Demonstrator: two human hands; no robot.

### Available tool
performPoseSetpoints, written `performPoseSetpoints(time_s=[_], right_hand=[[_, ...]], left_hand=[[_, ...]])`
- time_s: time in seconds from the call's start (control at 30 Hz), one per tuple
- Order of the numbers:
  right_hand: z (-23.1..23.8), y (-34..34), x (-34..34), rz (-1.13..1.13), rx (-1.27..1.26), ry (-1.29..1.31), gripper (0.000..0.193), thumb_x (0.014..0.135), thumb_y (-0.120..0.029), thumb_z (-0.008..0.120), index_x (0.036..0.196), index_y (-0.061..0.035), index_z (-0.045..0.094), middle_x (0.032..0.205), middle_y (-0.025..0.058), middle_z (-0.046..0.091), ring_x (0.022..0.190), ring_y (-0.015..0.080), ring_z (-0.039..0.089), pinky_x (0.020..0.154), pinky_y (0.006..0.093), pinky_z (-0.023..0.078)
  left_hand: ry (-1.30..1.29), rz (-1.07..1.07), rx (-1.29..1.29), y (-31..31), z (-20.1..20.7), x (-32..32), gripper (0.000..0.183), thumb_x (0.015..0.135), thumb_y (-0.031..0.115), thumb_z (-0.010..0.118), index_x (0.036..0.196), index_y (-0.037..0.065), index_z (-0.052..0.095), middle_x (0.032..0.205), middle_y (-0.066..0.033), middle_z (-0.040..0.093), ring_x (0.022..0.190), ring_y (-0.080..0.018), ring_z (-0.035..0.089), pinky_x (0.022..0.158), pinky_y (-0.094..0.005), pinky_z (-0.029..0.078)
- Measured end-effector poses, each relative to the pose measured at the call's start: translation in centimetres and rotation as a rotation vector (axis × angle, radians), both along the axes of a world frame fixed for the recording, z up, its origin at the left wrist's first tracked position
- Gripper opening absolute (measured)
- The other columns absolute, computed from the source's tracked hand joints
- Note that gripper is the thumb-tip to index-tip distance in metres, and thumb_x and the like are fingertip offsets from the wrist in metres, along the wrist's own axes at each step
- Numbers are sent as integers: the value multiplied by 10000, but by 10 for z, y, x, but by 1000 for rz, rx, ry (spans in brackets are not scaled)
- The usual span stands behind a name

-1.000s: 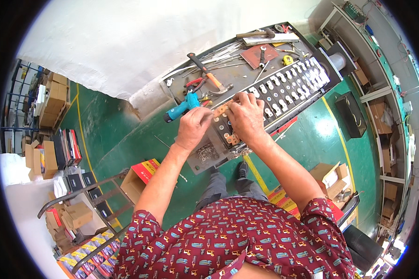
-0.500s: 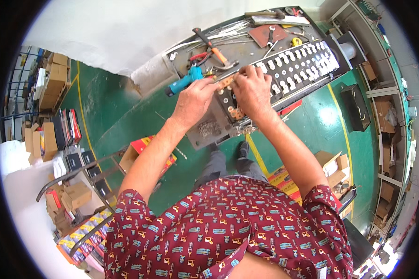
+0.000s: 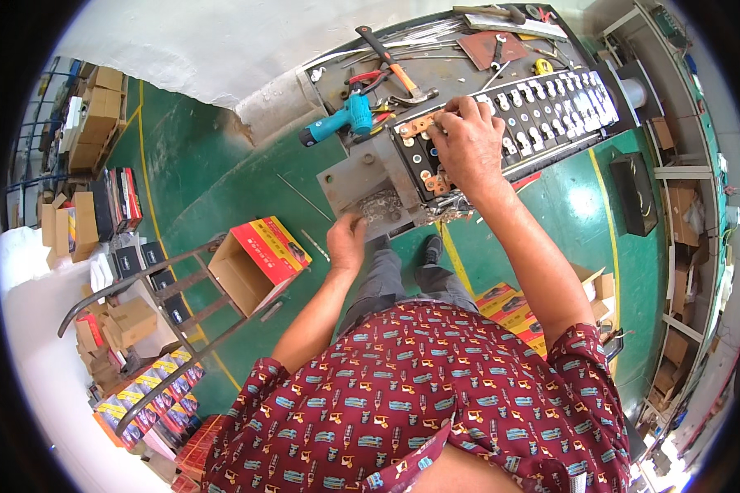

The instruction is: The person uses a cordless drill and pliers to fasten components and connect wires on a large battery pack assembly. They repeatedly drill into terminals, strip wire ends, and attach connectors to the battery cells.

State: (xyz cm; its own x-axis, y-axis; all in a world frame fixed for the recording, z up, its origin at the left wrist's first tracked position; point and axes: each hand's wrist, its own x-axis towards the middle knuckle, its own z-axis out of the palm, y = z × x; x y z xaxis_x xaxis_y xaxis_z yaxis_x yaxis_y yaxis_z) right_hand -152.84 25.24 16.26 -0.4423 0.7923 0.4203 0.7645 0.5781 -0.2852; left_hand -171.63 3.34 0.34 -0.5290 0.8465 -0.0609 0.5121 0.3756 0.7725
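My right hand (image 3: 471, 148) is over the near left end of a long black battery pack (image 3: 478, 164) with rows of silver terminals. Its fingers curl down beside a copper connector strip (image 3: 418, 126), and whatever they grip is hidden beneath them. A second copper strip (image 3: 437, 182) lies at the pack's near edge. My left hand (image 3: 347, 242) is lower, at the near edge of a grey metal plate (image 3: 345, 178). Its fingers are pressed together, close to a pile of small metal fasteners (image 3: 380, 207); anything between them is too small to make out.
A teal power drill (image 3: 337, 122) lies left of the pack, near a claw hammer (image 3: 392, 66) and red-handled pliers (image 3: 363, 78). Wrenches and a yellow tape measure (image 3: 543, 66) lie farther back. An open carton (image 3: 259, 261) and a metal-railed trolley (image 3: 173, 287) stand at left.
My left hand has left the copper strip and moved down to the near edge of the metal plate. My right hand stays at the pack, shifting slightly in view.
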Motion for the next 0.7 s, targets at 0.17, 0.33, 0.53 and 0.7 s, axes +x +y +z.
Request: performPoseSetpoints(time_s=[0.17,0.33,0.53,0.7], right_hand=[[-2,1,-1,1,-6,0,165,840,-256,761,924,-114,766,1097,34,616,1085,278,567,888,486,419],[-1,0,0,0,-7,-22,174,852,-267,760,938,-116,774,1098,34,616,1095,275,568,891,490,418],[0,1,0,-7,-34,-39,182,857,-270,759,949,-114,776,1101,38,611,1103,278,564,905,496,416],[-1,0,0,2,-38,-13,184,851,-267,760,945,-109,772,1107,41,606,1108,283,559,907,501,417]], left_hand=[[-67,198,34,14,-18,12,227,890,149,771,994,-49,733,825,-145,757,716,-188,701,710,-345,542],[-174,395,-7,30,-27,18,284,858,190,813,969,-64,751,829,-136,768,696,-176,687,718,-333,542],[-377,586,-5,46,-39,25,237,879,201,799,861,-27,737,731,-54,695,602,-157,623,583,-309,511],[-814,558,82,31,-35,18,179,923,189,746,923,16,698,726,-17,630,547,-116,547,529,-267,472]])
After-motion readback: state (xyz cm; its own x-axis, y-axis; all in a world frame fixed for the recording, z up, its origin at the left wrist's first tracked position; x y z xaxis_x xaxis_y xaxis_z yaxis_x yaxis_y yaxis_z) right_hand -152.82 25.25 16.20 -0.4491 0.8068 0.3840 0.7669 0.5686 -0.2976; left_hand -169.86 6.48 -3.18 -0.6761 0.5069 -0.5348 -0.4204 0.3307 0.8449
